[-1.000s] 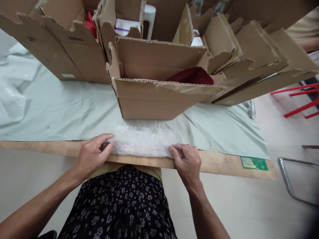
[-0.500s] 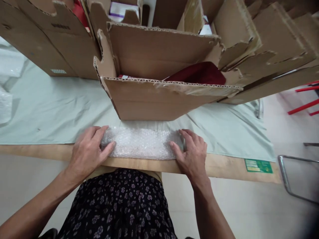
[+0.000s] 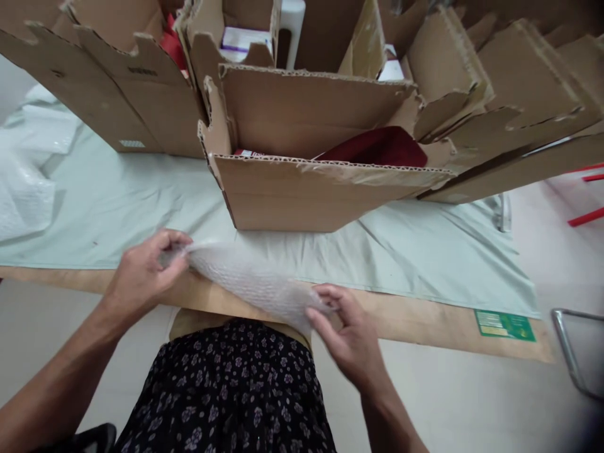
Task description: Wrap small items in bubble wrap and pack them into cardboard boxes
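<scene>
A long bundle of bubble wrap point(image 3: 255, 280) is stretched between my hands at the table's front edge, slanting down toward the right. My left hand point(image 3: 148, 261) grips its left end, thumb and fingers closed around it. At the lower right end, my right hand point(image 3: 346, 327) pinches the wrap between thumb and fingers. The wrap looks cloudy and slightly smeared by motion; whether anything lies inside cannot be made out. Just beyond it stands an open cardboard box point(image 3: 292, 198) with a dark red item point(image 3: 377, 146) inside.
More cardboard boxes point(image 3: 146, 94) stand in a row behind. Loose bubble wrap point(image 3: 26, 195) lies at the left on the pale green cloth point(image 3: 141, 189). A green card point(image 3: 504, 325) sits on the wooden table edge point(image 3: 425, 321), with a metal frame point(image 3: 569, 352) to the right.
The bubble wrap bundle went from lying level on the table edge to slanting, its right end lowered toward me. Both hands have closed on its ends, and the right hand moved down.
</scene>
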A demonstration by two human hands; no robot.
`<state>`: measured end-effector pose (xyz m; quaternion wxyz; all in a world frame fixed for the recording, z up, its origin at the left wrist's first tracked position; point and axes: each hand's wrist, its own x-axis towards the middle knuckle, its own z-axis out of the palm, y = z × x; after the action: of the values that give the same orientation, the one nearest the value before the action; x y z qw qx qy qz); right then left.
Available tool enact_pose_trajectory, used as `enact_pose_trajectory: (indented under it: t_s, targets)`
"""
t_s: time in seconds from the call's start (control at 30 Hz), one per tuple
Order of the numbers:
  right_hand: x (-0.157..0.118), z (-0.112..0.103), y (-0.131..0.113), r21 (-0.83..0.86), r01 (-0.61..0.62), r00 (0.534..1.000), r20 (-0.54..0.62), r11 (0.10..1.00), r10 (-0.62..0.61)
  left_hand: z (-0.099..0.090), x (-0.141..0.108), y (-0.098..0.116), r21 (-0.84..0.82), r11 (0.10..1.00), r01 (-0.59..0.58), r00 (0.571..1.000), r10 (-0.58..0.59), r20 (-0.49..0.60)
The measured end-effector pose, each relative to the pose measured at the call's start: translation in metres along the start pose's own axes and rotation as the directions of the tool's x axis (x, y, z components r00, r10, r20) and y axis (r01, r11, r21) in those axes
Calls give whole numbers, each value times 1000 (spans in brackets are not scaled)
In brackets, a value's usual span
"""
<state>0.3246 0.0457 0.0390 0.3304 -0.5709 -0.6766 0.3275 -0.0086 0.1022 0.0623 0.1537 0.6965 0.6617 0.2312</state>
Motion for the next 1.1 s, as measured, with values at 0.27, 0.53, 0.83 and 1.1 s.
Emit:
enact_pose_trajectory:
  t_s: [0.27, 0.53, 0.83, 1.1]
  targets:
    - [-6, 81, -30, 137, -23, 988, 157, 990, 1, -2, 55, -12, 336, 939, -70, 970, 142, -196]
    - [6, 66, -29, 191, -28, 969, 245, 981, -20, 45, -39, 15, -90, 902, -422, 904, 412, -112]
    - [38, 80, -56, 590, -252, 933, 360, 767, 30, 42, -66, -7, -547, 800, -248, 958, 285, -17]
    - [47, 104, -44, 491, -163, 927, 372, 856, -37, 54, -69, 3, -169, 958, -231, 938, 173, -300]
